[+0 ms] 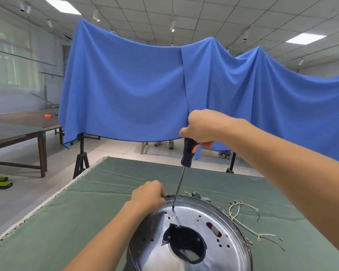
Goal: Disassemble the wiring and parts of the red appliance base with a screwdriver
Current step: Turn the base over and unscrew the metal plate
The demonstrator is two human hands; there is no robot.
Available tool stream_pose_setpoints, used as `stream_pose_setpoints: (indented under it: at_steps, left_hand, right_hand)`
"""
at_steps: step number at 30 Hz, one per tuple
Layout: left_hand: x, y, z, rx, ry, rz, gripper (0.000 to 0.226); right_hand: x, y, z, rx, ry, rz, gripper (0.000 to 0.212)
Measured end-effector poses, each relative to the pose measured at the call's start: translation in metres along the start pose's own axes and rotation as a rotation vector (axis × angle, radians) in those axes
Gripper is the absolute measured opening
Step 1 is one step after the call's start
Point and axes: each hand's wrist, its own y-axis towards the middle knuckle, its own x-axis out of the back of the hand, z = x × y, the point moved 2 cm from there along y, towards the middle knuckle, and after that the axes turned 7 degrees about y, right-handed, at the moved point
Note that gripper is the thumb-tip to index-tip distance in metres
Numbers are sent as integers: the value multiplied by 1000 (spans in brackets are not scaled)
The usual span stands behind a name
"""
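Unscrewing is under way: right hand (201, 127) clamps the screwdriver (187, 153), tip in the base (219, 229) on the table (82, 208), left hand (149, 195) gripping its rim; next, steady downward turning.

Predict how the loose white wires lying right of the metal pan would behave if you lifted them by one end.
The wires look thin and lie in loose curls on the green cloth, so probably floppy and light. Their small metal end terminals might snag the cloth.
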Motion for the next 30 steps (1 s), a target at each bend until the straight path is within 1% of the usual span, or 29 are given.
stream_pose_setpoints:
  at_steps: [2,4,7,9,11,14,18,21,23,24,25,26,28,29,30]
  left_hand:
    - [-3,-7,15,56,6,107,23]
    - [-4,-14,24,42,-52,175,30]
    - [2,-15,20,21,2,179,29]
    - [11,-12,16,11,51,210,26]
    - [21,-11,16,5,88,246,23]
    - [31,-9,25,0,148,257,21]
    - [27,-5,37,19,152,208,17]
    - [13,-4,40,68,145,158,12]
    - [4,-4,39,97,139,73,8]
    - [1,-5,37,111,146,18,11]
    - [-2,-6,35,120,151,-37,18]
    - [-5,-8,32,121,143,-83,25]
    - [-9,-10,28,89,84,-148,33]
    - [-11,-11,26,58,55,-166,36]
    - [-13,-12,24,25,43,-177,38]
  right_hand:
    - [3,1,-3,-6,59,37,30]
    - [4,0,-4,-29,121,48,28]
    - [2,0,-6,-64,173,-53,28]
    - [4,1,-7,-95,138,-166,39]
    - [8,0,-9,-116,101,-231,48]
    - [9,0,-11,-105,122,-220,39]
    - [-1,1,-2,-24,156,-219,33]
    - [-8,4,10,59,182,-94,29]
    - [-10,7,14,53,224,-1,21]
    - [-9,9,14,29,240,24,18]
    - [-9,10,14,-1,224,21,17]
    - [-9,10,15,-26,167,-18,20]
    - [-10,12,19,-32,28,-141,34]
    - [-11,14,22,-9,31,-165,36]
    - [-13,18,25,23,82,-138,35]
